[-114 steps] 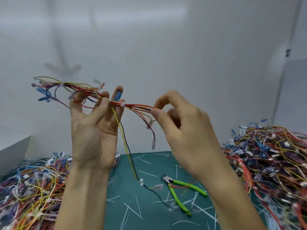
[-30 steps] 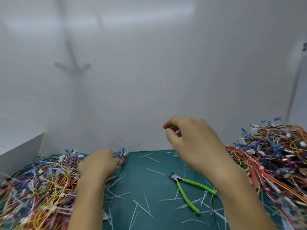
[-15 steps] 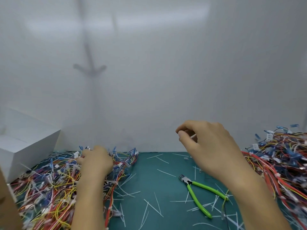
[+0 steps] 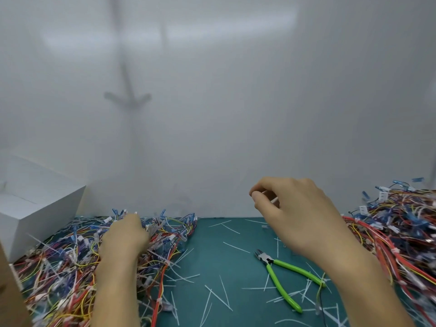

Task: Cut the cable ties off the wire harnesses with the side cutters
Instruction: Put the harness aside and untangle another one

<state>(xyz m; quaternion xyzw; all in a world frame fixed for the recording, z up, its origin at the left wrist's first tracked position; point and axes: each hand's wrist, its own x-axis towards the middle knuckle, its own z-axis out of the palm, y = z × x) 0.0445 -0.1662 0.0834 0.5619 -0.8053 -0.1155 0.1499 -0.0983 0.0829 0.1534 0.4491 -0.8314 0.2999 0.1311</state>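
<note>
Green-handled cutters lie on the mat, toward its front right. My right hand pinches a white tie above them. My left hand rests on the left-edge harnesses, fingers hidden.

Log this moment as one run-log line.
left hand: in left wire pile, grip hidden | right hand: pinches white tie piece | side cutters: lying on mat

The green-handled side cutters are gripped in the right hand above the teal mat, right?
No. The green-handled side cutters lie loose on the teal mat; the right hand above the mat pinches only a thin white strip. The head view shows it.
</note>
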